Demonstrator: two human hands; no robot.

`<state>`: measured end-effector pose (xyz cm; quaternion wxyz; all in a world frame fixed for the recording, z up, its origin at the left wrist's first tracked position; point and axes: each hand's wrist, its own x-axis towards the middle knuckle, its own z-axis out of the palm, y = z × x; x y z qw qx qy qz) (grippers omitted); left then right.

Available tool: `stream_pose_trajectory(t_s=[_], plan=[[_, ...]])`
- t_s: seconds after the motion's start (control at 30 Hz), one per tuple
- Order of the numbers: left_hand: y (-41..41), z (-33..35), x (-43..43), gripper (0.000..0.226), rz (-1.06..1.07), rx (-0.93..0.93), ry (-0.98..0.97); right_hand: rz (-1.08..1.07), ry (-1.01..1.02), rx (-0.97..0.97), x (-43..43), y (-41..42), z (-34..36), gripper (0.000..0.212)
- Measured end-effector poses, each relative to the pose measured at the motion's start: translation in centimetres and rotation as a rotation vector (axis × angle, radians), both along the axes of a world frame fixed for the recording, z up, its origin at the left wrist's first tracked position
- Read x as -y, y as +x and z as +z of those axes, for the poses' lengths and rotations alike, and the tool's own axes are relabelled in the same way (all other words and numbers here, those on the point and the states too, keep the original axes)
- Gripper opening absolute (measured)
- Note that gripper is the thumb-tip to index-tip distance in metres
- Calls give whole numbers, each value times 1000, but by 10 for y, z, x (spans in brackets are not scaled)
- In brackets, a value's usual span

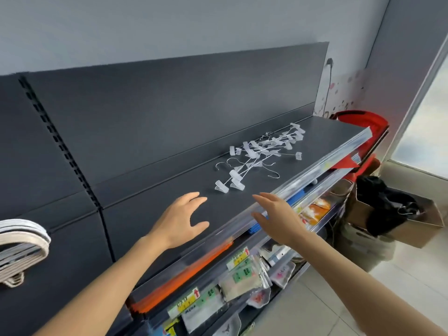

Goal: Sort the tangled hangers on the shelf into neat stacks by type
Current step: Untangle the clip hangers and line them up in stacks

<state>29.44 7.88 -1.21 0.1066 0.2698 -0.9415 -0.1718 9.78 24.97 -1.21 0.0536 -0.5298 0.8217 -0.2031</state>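
found the clip hangers [251, 151] in one tangle on the dark shelf [157, 185], toward 1 o'clock of both hands and well apart from them, with wire hooks and clear clips crossed over one another. saw the left hand [180, 220] low over bare shelf, palm down, fingers straight and spread, thumb out toward 3 o'clock, holding nothing. saw the right hand [276, 217] near it at 3 o'clock, over the clear front rail [315, 163], fingers straight and a little apart, pointed toward 11 o'clock, likewise holding nothing. could not tell touching from hovering for either hand. noted a stack [21, 243] of pale hangers at 9 o'clock, cut by the frame edge, well apart from the tangle. below the rail, noted orange strips [194, 263] and packets [242, 275] on lower levels. at 3 o'clock, on the floor, noted a box [421, 229] with black stuff inside; at 2 o'clock, past the shelf end, a red item [363, 121]
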Motion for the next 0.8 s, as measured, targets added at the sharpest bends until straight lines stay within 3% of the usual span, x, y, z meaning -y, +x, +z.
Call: stream_pose_trajectory(t_s=[0.57, 0.8], plan=[[-244, -6, 100, 68, -115, 4, 15, -118, 77, -6, 68, -213, 2, 46], [-305, -14, 126, 72, -95, 56, 26, -33, 82, 8, 116, -289, -11, 40]])
